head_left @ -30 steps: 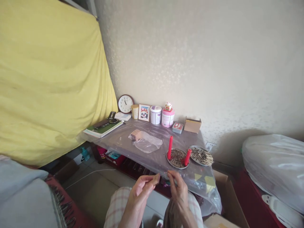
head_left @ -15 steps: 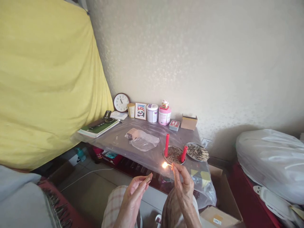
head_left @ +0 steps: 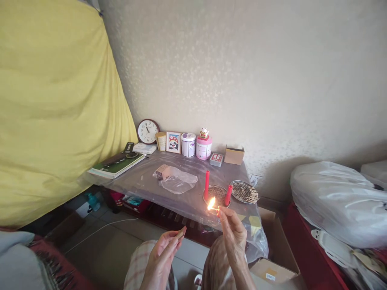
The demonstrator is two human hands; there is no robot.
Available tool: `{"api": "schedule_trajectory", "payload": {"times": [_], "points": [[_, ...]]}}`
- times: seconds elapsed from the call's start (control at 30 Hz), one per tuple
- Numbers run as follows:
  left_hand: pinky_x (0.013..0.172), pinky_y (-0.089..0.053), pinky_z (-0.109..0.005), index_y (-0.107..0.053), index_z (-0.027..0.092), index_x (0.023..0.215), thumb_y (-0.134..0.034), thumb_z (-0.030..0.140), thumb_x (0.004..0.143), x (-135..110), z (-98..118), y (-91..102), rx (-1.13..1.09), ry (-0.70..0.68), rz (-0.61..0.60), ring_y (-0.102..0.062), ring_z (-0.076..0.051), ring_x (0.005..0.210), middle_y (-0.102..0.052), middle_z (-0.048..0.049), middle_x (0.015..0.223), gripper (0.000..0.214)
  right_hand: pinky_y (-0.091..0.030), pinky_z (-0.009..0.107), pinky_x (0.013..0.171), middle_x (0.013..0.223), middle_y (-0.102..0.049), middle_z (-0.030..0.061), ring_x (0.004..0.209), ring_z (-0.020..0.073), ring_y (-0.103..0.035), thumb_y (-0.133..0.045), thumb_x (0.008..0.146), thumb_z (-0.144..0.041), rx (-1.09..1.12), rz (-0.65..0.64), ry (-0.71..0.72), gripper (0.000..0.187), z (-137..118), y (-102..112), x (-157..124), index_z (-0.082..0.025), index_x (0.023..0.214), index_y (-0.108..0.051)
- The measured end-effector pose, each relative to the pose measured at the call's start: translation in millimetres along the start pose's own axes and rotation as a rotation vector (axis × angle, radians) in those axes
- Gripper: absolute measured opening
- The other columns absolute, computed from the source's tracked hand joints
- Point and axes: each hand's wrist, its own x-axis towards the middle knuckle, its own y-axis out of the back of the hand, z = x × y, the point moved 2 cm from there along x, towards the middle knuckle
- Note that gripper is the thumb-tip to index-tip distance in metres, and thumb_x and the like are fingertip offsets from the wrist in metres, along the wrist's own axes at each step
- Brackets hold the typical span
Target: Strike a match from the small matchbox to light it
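Observation:
Between the thumb and fingers of my right hand (head_left: pixel 232 229) is a burning match (head_left: pixel 215 209), its flame pointing left at the table's near edge. My left hand (head_left: pixel 161 251), lower and to the left, grips a small matchbox (head_left: pixel 181 233). Just beyond the flame, a tall red candle (head_left: pixel 207 185) and a shorter red candle (head_left: pixel 229 195) stand upright on a round metal tray (head_left: pixel 216 188). I see no flame on either wick. A second round tray (head_left: pixel 242 191) beside it holds many matchsticks (head_left: pixel 252 195).
A plastic-covered low table (head_left: pixel 137 177) bears a crumpled plastic bag (head_left: pixel 178 182), a green book (head_left: pixel 116 165), a clock (head_left: pixel 148 131), a framed panda picture (head_left: pixel 173 142), tins (head_left: pixel 188 145) and a small cardboard box (head_left: pixel 234 155). An open carton (head_left: pixel 281 245) stands on the floor at right.
The match flame has grown from a round bright burst into a taller flame. Both hands keep their grips, and the whole view has shifted slightly, so things appear further left.

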Motion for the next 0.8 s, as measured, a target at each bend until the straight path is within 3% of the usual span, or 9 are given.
{"api": "schedule_trajectory", "payload": {"times": [0.23, 0.4, 0.6, 0.8], "points": [[0.116, -0.036, -0.054, -0.076, 0.018, 0.088, -0.082, 0.051, 0.065, 4, -7, 9.5, 0.034, 0.029, 0.022, -0.064, -0.035, 0.119, -0.078, -0.0157, 0.117, 0.04, -0.055, 0.03, 0.068, 0.075, -0.073, 0.0028, 0.07, 0.0172, -0.065, -0.077, 0.075, -0.045, 0.1, 0.048, -0.24, 0.026, 4, 9, 9, -0.02, 0.081, -0.073], [0.109, -0.046, -0.044, -0.076, 0.017, 0.09, -0.085, 0.052, 0.062, 7, -14, 23.0, 0.036, 0.048, 0.038, -0.066, -0.03, 0.114, -0.08, -0.0135, 0.112, 0.045, -0.051, 0.029, 0.068, 0.071, -0.072, 0.0018, 0.068, 0.0167, -0.061, -0.082, 0.068, -0.048, 0.166, 0.089, -0.322, 0.029, 5, 14, 16, -0.021, 0.076, -0.074], [0.091, -0.055, -0.028, -0.078, 0.018, 0.088, -0.088, 0.041, 0.062, 22, -38, 53.8, -0.041, 0.104, 0.019, -0.073, -0.022, 0.099, -0.083, -0.0073, 0.094, 0.036, -0.048, 0.027, 0.07, 0.071, -0.072, -0.0003, 0.069, 0.0152, -0.059, -0.085, 0.064, -0.047, 0.227, 0.096, -0.374, 0.028, 6, 22, 26, -0.023, 0.075, -0.075], [0.081, -0.059, -0.029, -0.08, 0.018, 0.088, -0.088, 0.03, 0.065, 41, -63, 85.4, -0.223, 0.335, -0.061, -0.077, -0.021, 0.09, -0.084, -0.011, 0.093, 0.026, -0.048, 0.027, 0.069, 0.069, -0.07, -0.0013, 0.067, 0.0153, -0.058, -0.088, 0.057, -0.048, 0.254, 0.131, -0.403, 0.031, -1, 28, 37, -0.024, 0.071, -0.075]]}}
